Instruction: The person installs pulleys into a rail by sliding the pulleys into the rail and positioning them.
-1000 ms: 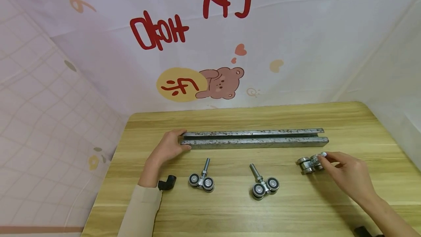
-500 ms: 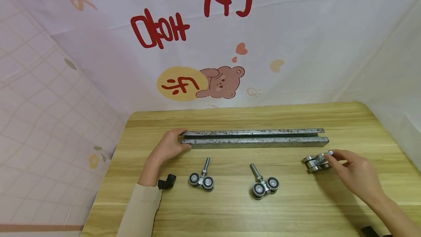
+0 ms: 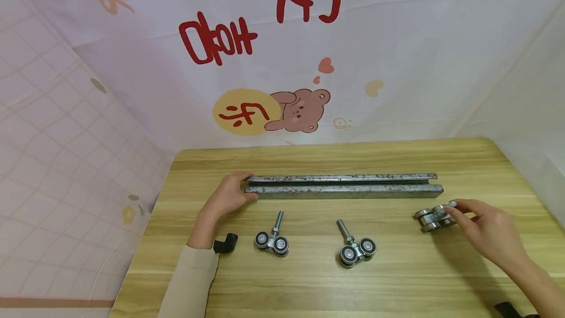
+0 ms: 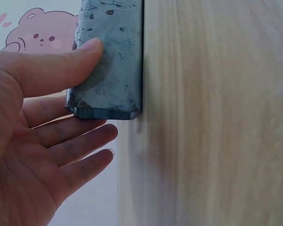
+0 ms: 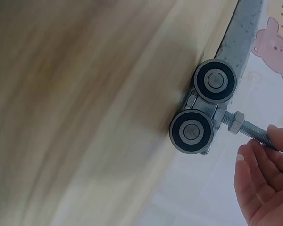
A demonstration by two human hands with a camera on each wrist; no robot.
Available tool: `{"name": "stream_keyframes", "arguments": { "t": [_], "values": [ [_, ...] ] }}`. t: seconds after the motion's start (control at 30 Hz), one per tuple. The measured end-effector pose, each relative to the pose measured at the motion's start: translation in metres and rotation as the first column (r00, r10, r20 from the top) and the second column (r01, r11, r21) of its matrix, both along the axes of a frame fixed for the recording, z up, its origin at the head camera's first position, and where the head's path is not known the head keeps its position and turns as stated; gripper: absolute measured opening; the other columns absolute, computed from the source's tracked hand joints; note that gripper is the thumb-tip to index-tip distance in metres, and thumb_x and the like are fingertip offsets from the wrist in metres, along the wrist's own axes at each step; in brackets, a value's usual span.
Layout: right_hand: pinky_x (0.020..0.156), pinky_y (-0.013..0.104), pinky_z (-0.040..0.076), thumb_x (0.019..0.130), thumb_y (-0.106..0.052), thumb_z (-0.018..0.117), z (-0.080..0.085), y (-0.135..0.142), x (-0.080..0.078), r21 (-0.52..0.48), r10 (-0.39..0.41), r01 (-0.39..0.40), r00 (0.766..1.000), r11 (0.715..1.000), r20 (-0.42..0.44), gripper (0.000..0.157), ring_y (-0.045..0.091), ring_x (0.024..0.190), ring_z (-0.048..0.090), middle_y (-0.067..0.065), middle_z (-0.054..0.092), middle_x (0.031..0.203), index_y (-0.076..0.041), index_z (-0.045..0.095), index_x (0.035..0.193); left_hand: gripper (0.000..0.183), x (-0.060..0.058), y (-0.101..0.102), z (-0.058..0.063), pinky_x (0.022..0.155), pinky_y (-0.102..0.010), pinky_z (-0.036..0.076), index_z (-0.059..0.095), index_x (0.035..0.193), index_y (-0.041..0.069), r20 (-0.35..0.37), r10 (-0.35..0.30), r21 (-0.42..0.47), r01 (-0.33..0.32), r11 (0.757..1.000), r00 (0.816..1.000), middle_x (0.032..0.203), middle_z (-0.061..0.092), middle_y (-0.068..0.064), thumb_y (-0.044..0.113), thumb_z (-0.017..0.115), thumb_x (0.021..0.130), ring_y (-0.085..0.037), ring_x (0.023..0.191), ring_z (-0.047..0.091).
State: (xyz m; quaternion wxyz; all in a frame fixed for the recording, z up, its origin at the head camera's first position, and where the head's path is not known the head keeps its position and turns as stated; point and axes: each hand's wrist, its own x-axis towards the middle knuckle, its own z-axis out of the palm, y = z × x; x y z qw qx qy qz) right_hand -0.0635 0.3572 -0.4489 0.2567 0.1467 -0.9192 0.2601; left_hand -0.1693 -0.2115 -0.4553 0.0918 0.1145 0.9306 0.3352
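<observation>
A grey slotted steel channel rail (image 3: 344, 191), worn and spotted, lies along the back half of the table. At its left end my left hand (image 3: 228, 194) grips it, thumb on the front wall; in the left wrist view the thumb lies on the rail (image 4: 111, 56) and the other fingers spread behind and below its end. To the right of the rail's other end my right hand (image 3: 492, 229) pinches the threaded bolt of a roller trolley (image 3: 431, 219). The right wrist view shows the trolley's bearing wheels (image 5: 215, 81) and the nut (image 5: 236, 122) on its bolt, held by thumb and fingers.
Two more roller trolleys lie in front of the rail, one to the left (image 3: 271, 243) and one nearer the middle (image 3: 357, 251), bolts pointing backward. A printed cloth (image 3: 397, 53) hangs behind the wood-grain table (image 3: 309, 288). Black pieces (image 3: 226, 243) sit at the wrists.
My right hand has moved a little to the right with the roller trolley, away from the rail's end. The left hand stays on the rail, and the other two trolleys lie where they were.
</observation>
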Motion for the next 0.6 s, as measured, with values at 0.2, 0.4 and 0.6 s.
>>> {"name": "stream_keyframes", "arguments": {
  "t": [0.2,0.4,0.6],
  "values": [
    [0.049,0.013,0.045,0.081,0.002,0.084,0.002,0.009,-0.002,0.05,-0.019,0.019,1.0,0.999,-0.005,0.012,-0.019,0.061,0.052,0.019,0.074,0.08,0.0,0.077,0.091,0.07,-0.001,0.0,-0.002,0.114,-0.056,0.041,0.055,0.15,-0.001,-0.003,0.004,0.008,-0.004,1.0,1.0,0.151,0.054,-0.022,0.018,0.086,0.089,-0.041,0.143,0.046],
    [0.047,0.014,0.042,0.085,-0.001,0.082,0.004,0.018,-0.006,0.077,-0.035,0.034,0.999,0.996,0.016,0.009,-0.021,0.06,0.049,0.02,0.074,0.08,0.001,0.076,0.091,0.071,0.0,-0.001,-0.001,0.113,-0.055,0.042,0.055,0.149,-0.002,-0.008,0.0,0.014,0.0,1.0,1.0,0.151,0.054,-0.022,0.017,0.087,0.089,-0.041,0.142,0.048],
    [0.047,0.018,0.044,0.088,-0.001,0.08,0.008,0.026,-0.009,0.116,-0.072,0.061,0.993,0.991,0.091,0.014,-0.012,0.054,0.053,0.025,0.074,0.084,0.008,0.075,0.097,0.071,-0.001,-0.001,-0.001,0.112,-0.054,0.043,0.055,0.15,0.0,-0.002,0.004,0.009,-0.004,1.0,1.0,0.15,0.055,-0.022,0.018,0.087,0.089,-0.04,0.141,0.049]
  ]
}}
